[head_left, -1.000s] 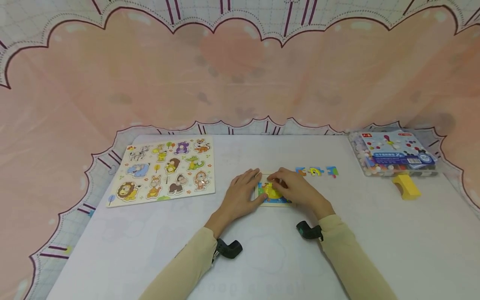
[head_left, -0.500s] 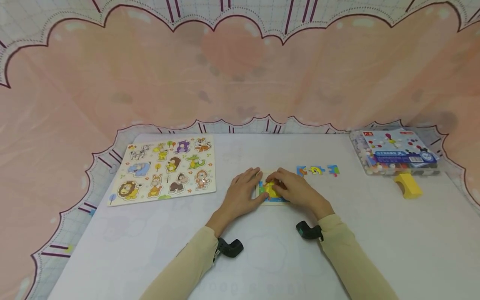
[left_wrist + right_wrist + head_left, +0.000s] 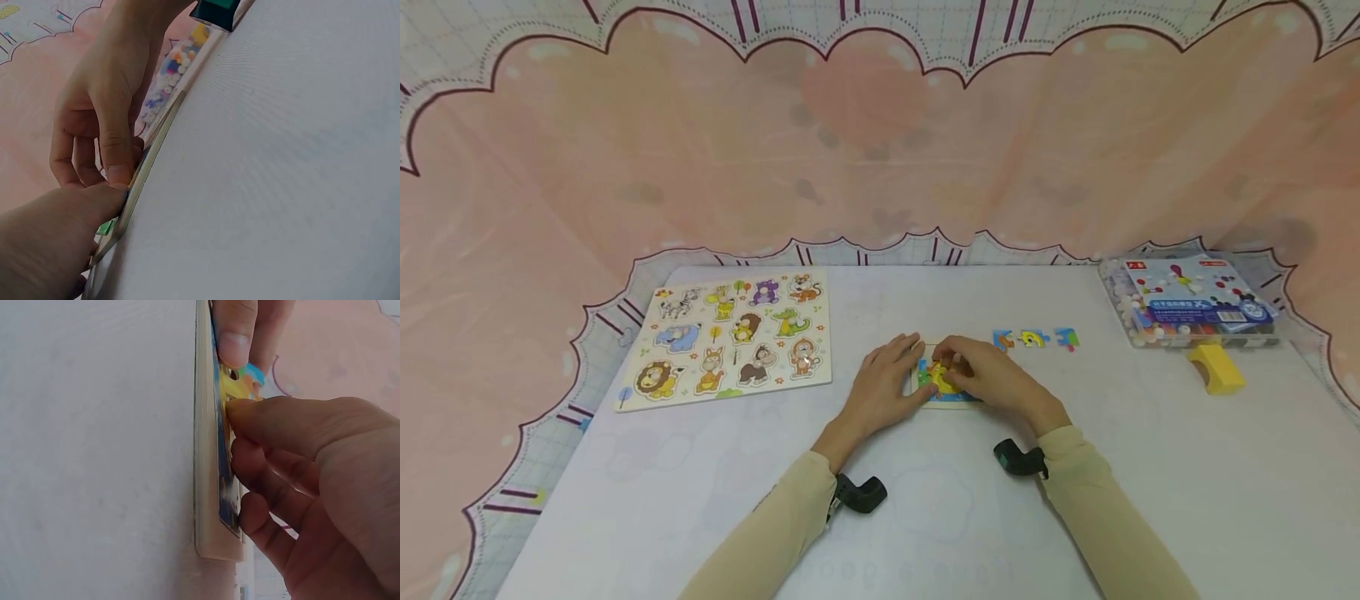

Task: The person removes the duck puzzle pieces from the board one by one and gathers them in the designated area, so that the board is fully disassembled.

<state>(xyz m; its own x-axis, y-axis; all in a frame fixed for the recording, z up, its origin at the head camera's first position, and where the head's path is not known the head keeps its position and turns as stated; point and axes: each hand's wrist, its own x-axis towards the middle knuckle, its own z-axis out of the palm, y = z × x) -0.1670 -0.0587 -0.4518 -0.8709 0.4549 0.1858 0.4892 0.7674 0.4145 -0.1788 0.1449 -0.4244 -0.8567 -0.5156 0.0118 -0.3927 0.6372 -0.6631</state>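
A small jigsaw board (image 3: 951, 407) with a pale wooden frame lies on the table in the head view, its picture yellow and blue. My left hand (image 3: 883, 383) lies along its left side, fingers extended and the thumb pressing on the picture. Over the board's right half, my right hand (image 3: 996, 375) pinches a yellow puzzle piece (image 3: 236, 387) between thumb and fingers; the fingers hide part of it. The right wrist view shows this piece standing slightly above the board near the left thumb. Three loose puzzle pieces (image 3: 1033, 339) lie in a row beyond the right hand.
A large animal puzzle board (image 3: 775, 337) lies at the left of the white table. At the back right stands a clear plastic box (image 3: 1195, 304) of small coloured parts, with a yellow arched block (image 3: 1217, 370) in front of it.
The right fingertips have shifted slightly over the board, and the yellow patch under them looks different. The left hand stays in place. The loose pieces have not moved.
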